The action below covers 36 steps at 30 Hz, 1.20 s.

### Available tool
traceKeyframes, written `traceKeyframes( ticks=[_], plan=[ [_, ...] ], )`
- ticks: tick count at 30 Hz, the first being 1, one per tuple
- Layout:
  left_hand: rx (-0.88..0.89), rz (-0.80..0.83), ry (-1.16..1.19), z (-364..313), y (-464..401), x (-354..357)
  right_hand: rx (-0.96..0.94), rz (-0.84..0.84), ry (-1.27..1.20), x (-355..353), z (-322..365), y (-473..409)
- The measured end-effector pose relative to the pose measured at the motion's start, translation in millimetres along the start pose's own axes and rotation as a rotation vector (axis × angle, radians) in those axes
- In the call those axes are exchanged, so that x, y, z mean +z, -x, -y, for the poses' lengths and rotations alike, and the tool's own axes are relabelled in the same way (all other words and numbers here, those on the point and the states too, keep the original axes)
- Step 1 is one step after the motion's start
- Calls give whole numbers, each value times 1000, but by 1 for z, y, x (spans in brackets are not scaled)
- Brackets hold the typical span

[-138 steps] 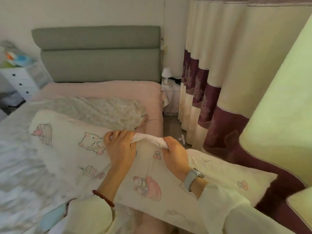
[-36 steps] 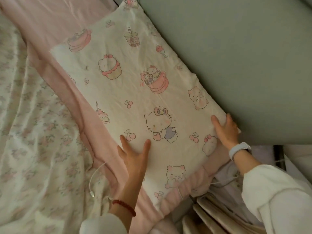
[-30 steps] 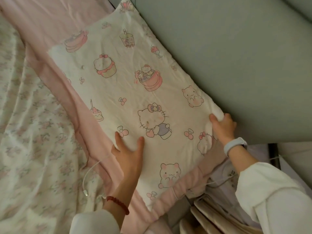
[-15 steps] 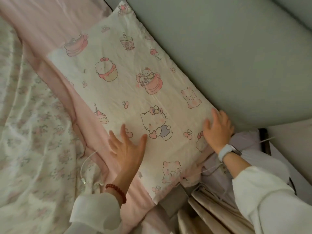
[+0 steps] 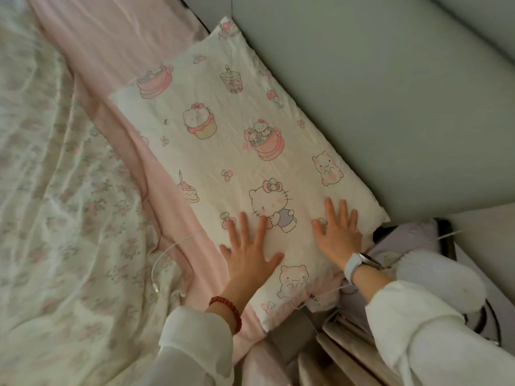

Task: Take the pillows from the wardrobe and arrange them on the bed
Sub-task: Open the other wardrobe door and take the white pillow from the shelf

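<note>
On the bed (image 5: 117, 51) against the headboard (image 5: 362, 93) | pillow (image 5: 223, 151) flat | left hand (image 5: 249, 254) and right hand (image 5: 338, 232) spread wide, palms pressing it

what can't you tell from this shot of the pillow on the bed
Head view only:
- Wardrobe and any other pillows: outside the frame.
- Pillow underside: hidden against the pink sheet.
- Cartoon print under left hand and right hand: covered.
- White cable far end: hidden.

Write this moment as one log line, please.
step: smoothing pillow | left hand: flat on pillow | right hand: flat on pillow | pillow: lying against headboard
</note>
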<state>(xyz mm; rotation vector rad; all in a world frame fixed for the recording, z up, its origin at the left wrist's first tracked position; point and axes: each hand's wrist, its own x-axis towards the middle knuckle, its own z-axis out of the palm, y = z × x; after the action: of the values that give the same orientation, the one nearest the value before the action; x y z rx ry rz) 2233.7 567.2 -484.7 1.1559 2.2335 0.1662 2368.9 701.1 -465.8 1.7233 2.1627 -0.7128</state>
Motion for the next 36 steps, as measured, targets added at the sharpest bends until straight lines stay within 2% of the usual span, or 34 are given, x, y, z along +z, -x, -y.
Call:
traceKeyframes(
  ticks=[3,5,10,16,21,25,30,36],
  plan=[
    [32,84,162,21,18,-20,-17,-20,36,2,25,35],
    [-47,46,251,43,35,-41,-93,-12,2,5,52,61],
    [-231,-240,359,141,129,-96,-393,95,-219,40,146,160],
    [-425,-637,508,292,326,-130,-686,164,-269,119,271,326],
    [-717,-828,629,411,504,-115,-917,359,-224,205,355,478],
    [-935,-932,719,473,618,-81,-1064,512,-80,276,398,581],
    [-1178,-1062,801,528,722,-49,-1270,647,87,354,452,686],
    [-1309,-1108,821,611,813,-34,-1438,737,172,443,516,799]
  ],
)
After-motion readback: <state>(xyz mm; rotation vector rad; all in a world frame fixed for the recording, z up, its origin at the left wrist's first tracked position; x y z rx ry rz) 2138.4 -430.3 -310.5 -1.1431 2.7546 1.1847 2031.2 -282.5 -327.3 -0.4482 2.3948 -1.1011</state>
